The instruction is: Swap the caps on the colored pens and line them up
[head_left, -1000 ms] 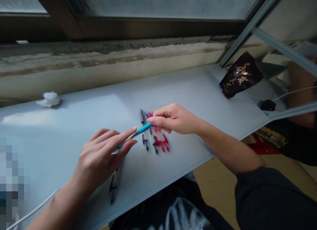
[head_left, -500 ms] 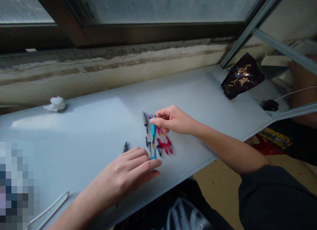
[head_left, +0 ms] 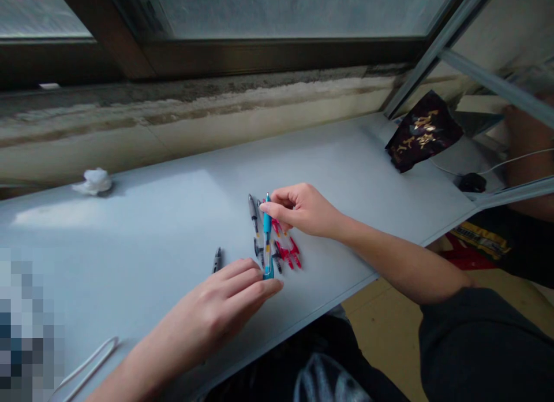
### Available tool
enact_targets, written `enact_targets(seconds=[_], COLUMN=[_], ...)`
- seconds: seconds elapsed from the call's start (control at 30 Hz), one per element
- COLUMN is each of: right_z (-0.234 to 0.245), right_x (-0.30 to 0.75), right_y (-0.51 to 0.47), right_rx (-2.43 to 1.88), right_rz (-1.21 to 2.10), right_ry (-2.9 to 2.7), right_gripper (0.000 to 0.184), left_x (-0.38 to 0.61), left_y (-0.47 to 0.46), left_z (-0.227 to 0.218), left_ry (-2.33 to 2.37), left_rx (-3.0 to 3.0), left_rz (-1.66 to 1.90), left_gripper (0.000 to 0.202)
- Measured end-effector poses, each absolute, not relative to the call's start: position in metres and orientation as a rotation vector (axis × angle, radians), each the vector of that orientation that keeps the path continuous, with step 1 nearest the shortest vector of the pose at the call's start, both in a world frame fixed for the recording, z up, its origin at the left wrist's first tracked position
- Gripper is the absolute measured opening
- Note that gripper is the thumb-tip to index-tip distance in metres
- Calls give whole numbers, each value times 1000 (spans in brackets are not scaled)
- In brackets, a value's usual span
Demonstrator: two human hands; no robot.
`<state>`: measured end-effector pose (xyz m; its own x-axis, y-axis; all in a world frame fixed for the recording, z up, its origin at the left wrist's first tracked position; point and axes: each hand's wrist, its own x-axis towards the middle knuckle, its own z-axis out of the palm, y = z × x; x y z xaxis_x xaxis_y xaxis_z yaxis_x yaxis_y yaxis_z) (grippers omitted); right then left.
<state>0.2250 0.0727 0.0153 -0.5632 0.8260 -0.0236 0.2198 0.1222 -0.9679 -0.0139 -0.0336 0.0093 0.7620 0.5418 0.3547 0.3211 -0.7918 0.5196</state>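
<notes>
A blue pen (head_left: 267,223) with a clear barrel stands nearly lengthwise between my hands, over the other pens. My right hand (head_left: 303,208) pinches its upper part between thumb and fingers. At its lower end, my left hand (head_left: 238,286) has its fingers closed on the pen, partly hiding the tip of that end. Under and beside it lie red pens (head_left: 289,253) on the right and black pens (head_left: 253,208) on the left. One more dark pen (head_left: 217,259) lies apart to the left, its lower part covered by my left hand.
The white tabletop (head_left: 173,229) runs along a wall below a window. A crumpled white tissue (head_left: 94,182) lies at the back left, a white cable (head_left: 93,364) at the front left. A dark packet (head_left: 424,131) and black mouse (head_left: 472,182) are near the metal frame (head_left: 497,81) at right.
The blue pen has shifted slightly up and turned a little more upright in my hands. Both hands have kept their hold and hardly moved.
</notes>
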Motion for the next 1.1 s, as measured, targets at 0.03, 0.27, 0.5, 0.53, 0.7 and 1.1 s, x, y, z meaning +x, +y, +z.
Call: enact_targets(seconds=[0.03, 0.27, 0.5, 0.53, 0.7, 1.1], right_z=[16, 16, 18, 19, 24, 21], right_x=[225, 226, 226, 226, 226, 225], right_y=[72, 72, 69, 68, 65, 69], right_rx=[-1007, -1024, -1022, -1026, -1065, -1025], right_rz=[1457, 1456, 1405, 1398, 1381, 1402], right_ry=[-1862, -1873, -1872, -1883, -1910, -1904], right_gripper=[50, 47, 44, 43, 42, 44], left_x=[-14, -11, -15, -16, -11, -10], left_y=[-33, -28, -31, -32, -34, -30], left_z=[9, 13, 9, 9, 8, 10], left_ry=[649, 626, 656, 656, 662, 641], left_rx=[2517, 2549, 2549, 2546, 2542, 2576], left_rz=[698, 697, 667, 671, 697, 738], left_gripper=[26, 25, 32, 31, 30, 27])
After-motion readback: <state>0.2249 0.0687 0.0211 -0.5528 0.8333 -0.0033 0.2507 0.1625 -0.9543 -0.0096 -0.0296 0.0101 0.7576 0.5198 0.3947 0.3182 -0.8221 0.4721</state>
